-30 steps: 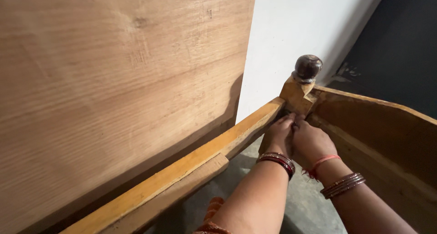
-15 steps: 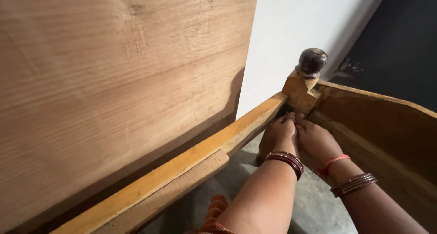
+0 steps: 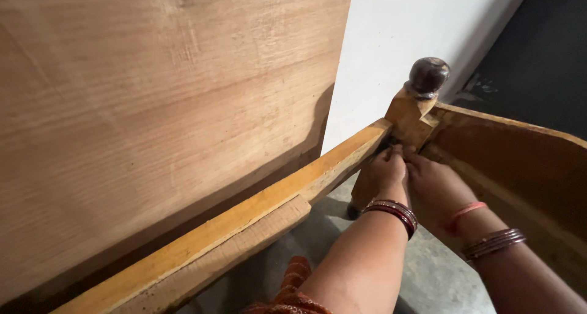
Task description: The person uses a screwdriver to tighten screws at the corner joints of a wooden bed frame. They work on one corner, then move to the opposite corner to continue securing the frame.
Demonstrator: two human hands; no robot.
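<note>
My left hand [image 3: 386, 172] and my right hand [image 3: 435, 182] press together at the inner corner of a wooden bed frame, where the yellow side rail [image 3: 257, 219] meets the corner post [image 3: 408, 121]. The post carries a dark round knob [image 3: 428, 75] on top. Fingertips of both hands reach into the joint just under the post; what they touch there is hidden. Dark red bangles sit on both wrists, and a pink thread on the right one. A brown end board [image 3: 520, 161] runs off to the right from the post.
A large pale plywood sheet [image 3: 153, 106] leans upright along the left, behind the rail. A white wall [image 3: 391, 39] stands behind the post, with a dark panel [image 3: 544, 63] to its right. Grey concrete floor [image 3: 428, 271] lies inside the frame, orange cloth [image 3: 293, 283] near my lap.
Both hands stay at the corner joint; they dipped slightly, then came back up against the post. The view has shifted a little.
</note>
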